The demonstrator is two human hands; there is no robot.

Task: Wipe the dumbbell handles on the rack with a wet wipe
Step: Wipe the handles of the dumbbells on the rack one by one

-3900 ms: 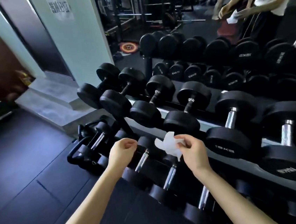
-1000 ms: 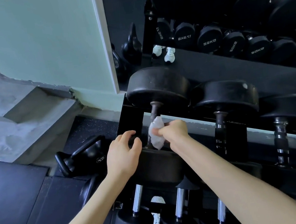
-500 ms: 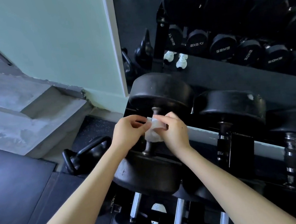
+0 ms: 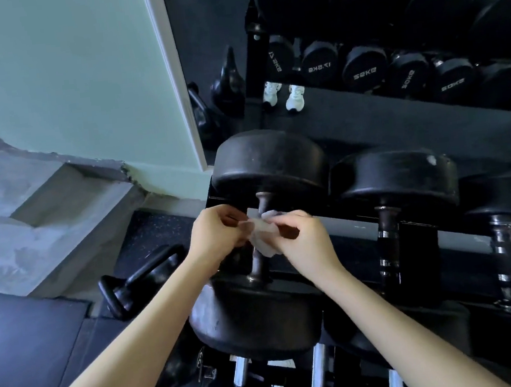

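A large black dumbbell (image 4: 268, 163) lies at the left end of the rack's upper shelf, its dark handle (image 4: 260, 265) running toward me. A white wet wipe (image 4: 263, 235) is held over the middle of that handle. My left hand (image 4: 217, 233) pinches the wipe's left edge. My right hand (image 4: 303, 240) pinches its right side, fingers curled. The part of the handle under the wipe is hidden.
More black dumbbells (image 4: 394, 175) sit to the right on the rack (image 4: 355, 222), with smaller ones on the shelf below. A kettlebell (image 4: 137, 281) stands on the floor at the left. A mirror behind reflects the rack. A grey concrete step (image 4: 45, 215) lies at the left.
My left hand left the near dumbbell head and came up to the wipe. Both hands now hold the wipe at the handle's middle. The camera moved slightly closer.
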